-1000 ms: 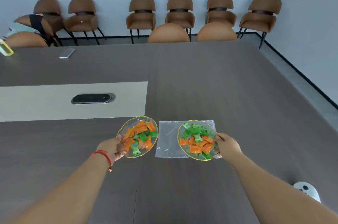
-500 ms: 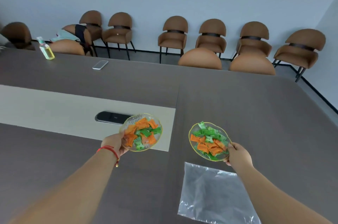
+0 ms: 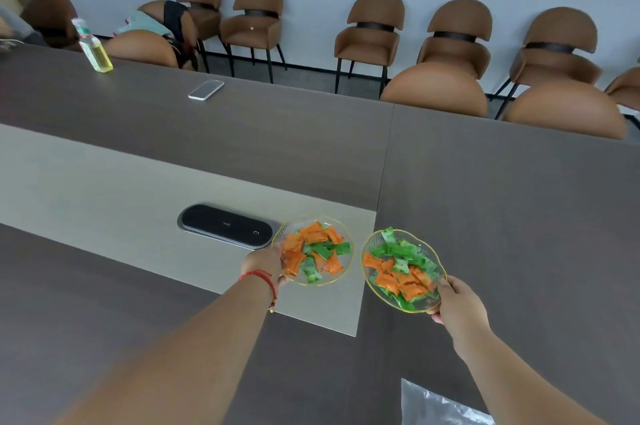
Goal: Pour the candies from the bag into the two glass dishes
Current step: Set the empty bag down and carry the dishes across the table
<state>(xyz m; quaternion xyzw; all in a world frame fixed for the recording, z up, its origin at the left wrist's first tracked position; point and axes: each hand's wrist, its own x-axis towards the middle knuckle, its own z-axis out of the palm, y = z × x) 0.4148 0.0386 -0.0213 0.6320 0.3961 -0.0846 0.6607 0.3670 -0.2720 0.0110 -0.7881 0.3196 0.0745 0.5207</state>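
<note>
Carried further forward, closer together: two gold-rimmed round glass dishes (image 3: 313, 250) (image 3: 403, 270) of orange and green candies. Left hand (image 3: 264, 260), right hand (image 3: 459, 303): fingers pinching rims above dark tabletop (image 3: 519, 216). Emptied clear plastic bag (image 3: 440, 405) behind. Pouring judged finished; next, set down level.

Left hand: your left hand (image 3: 264, 260) grips the left glass dish (image 3: 343, 268) by its near rim.
Right hand: your right hand (image 3: 458, 303) pinches the right glass dish (image 3: 367, 272).
Candies: orange and green candies (image 3: 401, 268) in both.
Bag: the bag (image 3: 440, 405) lies flat (only a corner shows) on the table (image 3: 502, 216).
</note>
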